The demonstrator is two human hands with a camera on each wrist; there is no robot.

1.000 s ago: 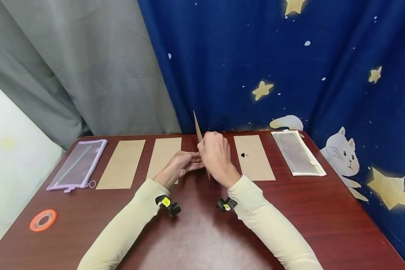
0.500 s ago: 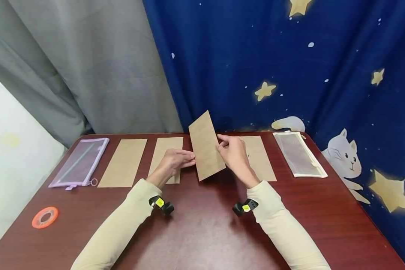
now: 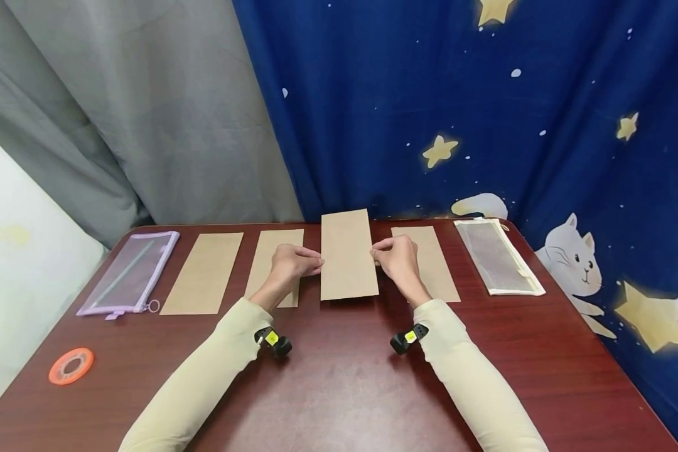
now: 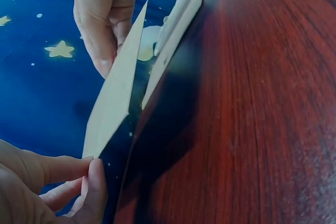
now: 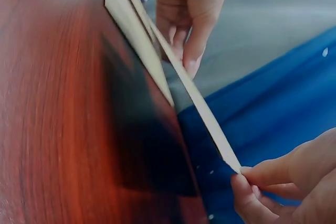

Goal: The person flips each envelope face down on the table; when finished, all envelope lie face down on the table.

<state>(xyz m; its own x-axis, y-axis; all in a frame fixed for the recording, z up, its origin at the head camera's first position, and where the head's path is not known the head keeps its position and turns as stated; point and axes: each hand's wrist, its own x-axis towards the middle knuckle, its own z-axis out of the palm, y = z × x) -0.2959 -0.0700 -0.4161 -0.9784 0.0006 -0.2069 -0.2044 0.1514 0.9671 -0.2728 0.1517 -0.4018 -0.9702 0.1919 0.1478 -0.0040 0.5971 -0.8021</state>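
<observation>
Held up above the far middle of the table is a thin brown kraft-paper rectangle [image 3: 347, 254], its plain face toward me. My left hand [image 3: 287, 267] pinches its left edge between thumb and fingers. The opposite edge is pinched by my right hand [image 3: 398, 258]. In the left wrist view the rectangle [image 4: 113, 95] leans clear of the tabletop, with the left thumb and fingertips at its near edge. From the right wrist, the same sheet [image 5: 197, 100] appears nearly edge-on. Its far side is hidden in the head view.
Similar brown rectangles lie flat: two at left [image 3: 203, 273] [image 3: 265, 251], one at right [image 3: 432, 267], partly behind my hand. A purple mesh zip pouch [image 3: 127, 270] is far left, a white mesh pouch [image 3: 497, 254] far right. An orange ring [image 3: 56, 371] lies front left.
The rectangle has turned from edge-on to facing me and come down somewhat. My right hand has moved from its near side out to the right edge. The left hand shifted slightly left.
</observation>
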